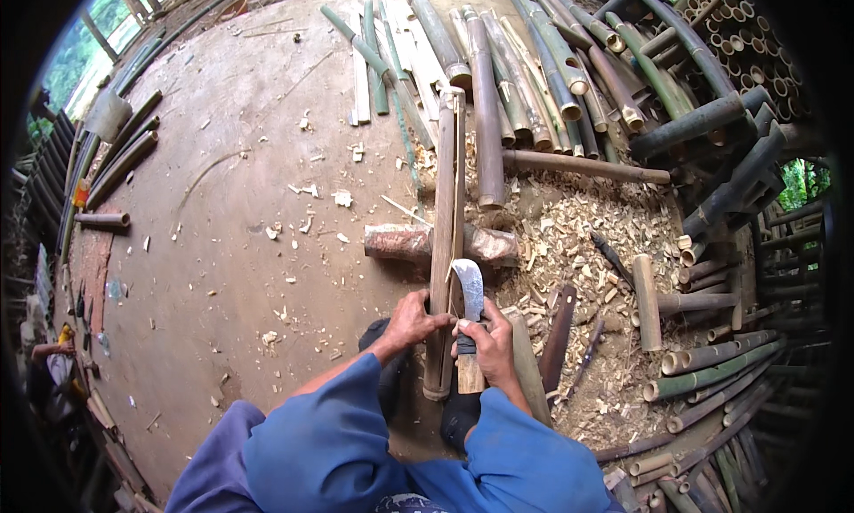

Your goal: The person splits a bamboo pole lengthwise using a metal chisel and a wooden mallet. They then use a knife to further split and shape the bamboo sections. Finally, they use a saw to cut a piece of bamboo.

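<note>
A brown bamboo pole (442,193), with a long split along its right side, runs away from me across a short log (396,242) on the ground. My left hand (414,321) is wrapped round its near part, thumb reaching toward the blade. In my right hand (492,346) is a billhook (469,283) with a broad, hooked grey blade and a pale wooden handle. The blade points away from me, close along the pole's right side. Whether its edge touches the bamboo I cannot tell. The pole's near end lies between my feet.
Wood chips (569,237) cover the ground to the right. Several cut bamboo poles (487,113) lie at the far side, with bamboo stacks (712,362) along the right. A dark flat blade-shaped piece (558,335) leans near my right hand. Another person (59,357) is at the left edge.
</note>
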`<state>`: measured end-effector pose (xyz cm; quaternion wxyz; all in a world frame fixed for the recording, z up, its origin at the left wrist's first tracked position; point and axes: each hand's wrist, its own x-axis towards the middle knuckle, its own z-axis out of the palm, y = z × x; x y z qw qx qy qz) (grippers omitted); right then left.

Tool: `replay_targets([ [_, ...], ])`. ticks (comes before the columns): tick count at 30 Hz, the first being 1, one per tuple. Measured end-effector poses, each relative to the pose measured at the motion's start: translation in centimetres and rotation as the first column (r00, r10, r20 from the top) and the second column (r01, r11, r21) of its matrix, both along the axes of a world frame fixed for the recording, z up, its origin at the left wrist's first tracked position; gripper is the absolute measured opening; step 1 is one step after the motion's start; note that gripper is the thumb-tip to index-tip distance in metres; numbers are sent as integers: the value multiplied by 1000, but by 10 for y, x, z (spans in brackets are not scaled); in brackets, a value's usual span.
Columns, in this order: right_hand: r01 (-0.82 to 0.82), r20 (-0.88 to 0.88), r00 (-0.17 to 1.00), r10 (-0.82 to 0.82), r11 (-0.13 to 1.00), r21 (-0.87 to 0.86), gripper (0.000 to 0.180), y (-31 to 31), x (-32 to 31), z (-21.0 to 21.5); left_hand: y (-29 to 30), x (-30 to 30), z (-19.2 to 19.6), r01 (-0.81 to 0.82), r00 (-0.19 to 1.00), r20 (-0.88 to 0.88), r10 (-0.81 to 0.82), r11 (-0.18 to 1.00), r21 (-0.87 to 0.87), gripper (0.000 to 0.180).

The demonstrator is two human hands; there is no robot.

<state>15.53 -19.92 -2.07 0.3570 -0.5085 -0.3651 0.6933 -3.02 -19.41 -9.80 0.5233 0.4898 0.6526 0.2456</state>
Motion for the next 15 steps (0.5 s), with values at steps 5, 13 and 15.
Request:
replay_targets([
  [5,11,-26,1000,-8,996,92,42,22,-10,-7,4,-2,19,15,1000,-5,-15,999,-42,50],
  [13,-87,143,988,56,971,221,35,80,-21,-3,3,1,10,-11,1000,23,9,997,70,47],
  [15,-55,155,988,23,978,202,31,70,-20,-1,0,3,17,-12,998,56,13,1000,-15,46],
])
